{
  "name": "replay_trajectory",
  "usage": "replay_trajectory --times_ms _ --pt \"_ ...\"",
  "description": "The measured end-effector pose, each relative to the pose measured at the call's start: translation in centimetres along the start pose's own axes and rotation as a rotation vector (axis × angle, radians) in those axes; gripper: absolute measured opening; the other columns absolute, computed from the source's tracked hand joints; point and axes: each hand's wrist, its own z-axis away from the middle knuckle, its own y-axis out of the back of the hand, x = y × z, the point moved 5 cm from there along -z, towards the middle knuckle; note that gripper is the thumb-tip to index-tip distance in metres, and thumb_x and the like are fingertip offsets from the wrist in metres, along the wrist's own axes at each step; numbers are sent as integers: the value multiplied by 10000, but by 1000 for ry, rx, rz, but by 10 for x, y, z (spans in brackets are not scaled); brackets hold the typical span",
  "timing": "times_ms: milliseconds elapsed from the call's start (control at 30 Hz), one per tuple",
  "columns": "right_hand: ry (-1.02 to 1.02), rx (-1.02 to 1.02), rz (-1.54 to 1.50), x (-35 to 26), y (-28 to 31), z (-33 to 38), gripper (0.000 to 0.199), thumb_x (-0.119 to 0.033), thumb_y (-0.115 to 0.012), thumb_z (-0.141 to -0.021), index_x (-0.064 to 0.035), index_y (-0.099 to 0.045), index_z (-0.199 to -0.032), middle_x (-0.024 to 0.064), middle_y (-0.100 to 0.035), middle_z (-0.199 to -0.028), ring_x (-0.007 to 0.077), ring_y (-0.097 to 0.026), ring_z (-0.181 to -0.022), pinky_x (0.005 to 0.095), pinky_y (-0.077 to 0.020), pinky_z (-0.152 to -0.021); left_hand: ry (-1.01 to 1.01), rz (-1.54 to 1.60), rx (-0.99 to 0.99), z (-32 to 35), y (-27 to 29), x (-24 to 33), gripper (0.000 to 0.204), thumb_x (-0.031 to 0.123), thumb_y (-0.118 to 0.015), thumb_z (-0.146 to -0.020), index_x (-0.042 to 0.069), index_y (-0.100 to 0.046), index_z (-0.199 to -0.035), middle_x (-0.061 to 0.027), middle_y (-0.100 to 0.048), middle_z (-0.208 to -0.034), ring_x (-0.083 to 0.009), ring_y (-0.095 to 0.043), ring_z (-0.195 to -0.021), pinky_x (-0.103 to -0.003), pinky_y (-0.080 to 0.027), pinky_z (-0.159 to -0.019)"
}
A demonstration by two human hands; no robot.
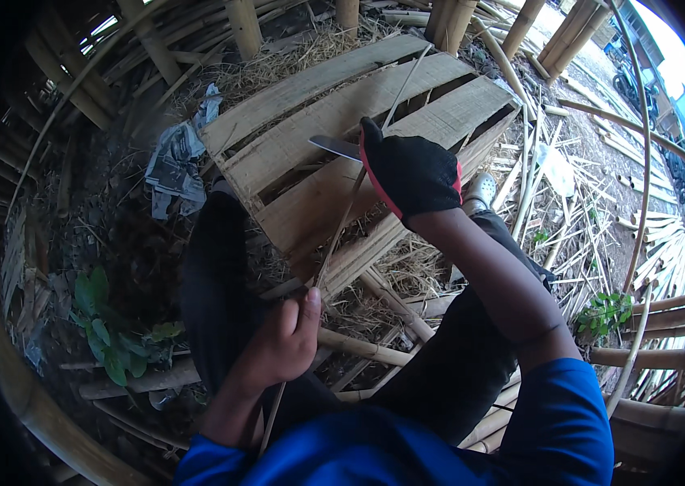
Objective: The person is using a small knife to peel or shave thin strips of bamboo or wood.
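A long thin bamboo strip runs from my lap up across a slatted wooden crate. My left hand, bare, is closed around its lower part, thumb pointing up along it. Over the crate's slats, my right hand wears a black glove with red edging and is closed on a knife. The knife's blade sticks out to the left, and its handle is hidden in the glove. The strip passes beneath the gloved hand and shows again beyond it, toward the crate's far edge.
Crumpled newspaper lies left of the crate. Bamboo posts stand behind it. Split bamboo pieces are piled at the right. A leafy plant grows at the lower left. Straw and bamboo poles lie between my legs.
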Motion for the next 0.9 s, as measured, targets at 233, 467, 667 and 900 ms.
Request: replay_trajectory --times_ms 233,467,667,900 --pt "8 26 6 -4 -3 5 703 -548 -255 -1011 -58 -713 -801 199 -689 -781 405 -677 -798 495 -512 -763 87 329 -126 1 -13 -29 447 387 -369 -1074 -20 -522 -971 42 -356 -622 -43 -326 -515 -233 -284 -467" --pt "48 21 39 -7 -6 11 728 -571 -245 -1007 -59 -711 -784 197 -687 -771 402 -678 -802 473 -520 -777 100 290 -154 0 -13 -28 429 374 -368 -1077 -11 -513 -956 44 -349 -619 -45 -330 -517 -236 -283 -466" --pt "90 86 77 -7 -2 16 641 -511 -256 -1027 -97 -724 -880 180 -674 -734 405 -662 -700 495 -517 -689 138 333 -170 -1 -11 -21 415 366 -365 -1078 -5 -515 -963 47 -352 -622 -44 -319 -515 -230 -277 -461" --pt "116 106 116 -10 -7 21 504 -421 -291 -1036 -124 -697 -1001 155 -684 -721 360 -685 -714 505 -517 -629 167 398 -203 -1 -11 -21 409 379 -354 -1079 19 -497 -947 52 -343 -628 -35 -309 -506 -225 -262 -453"
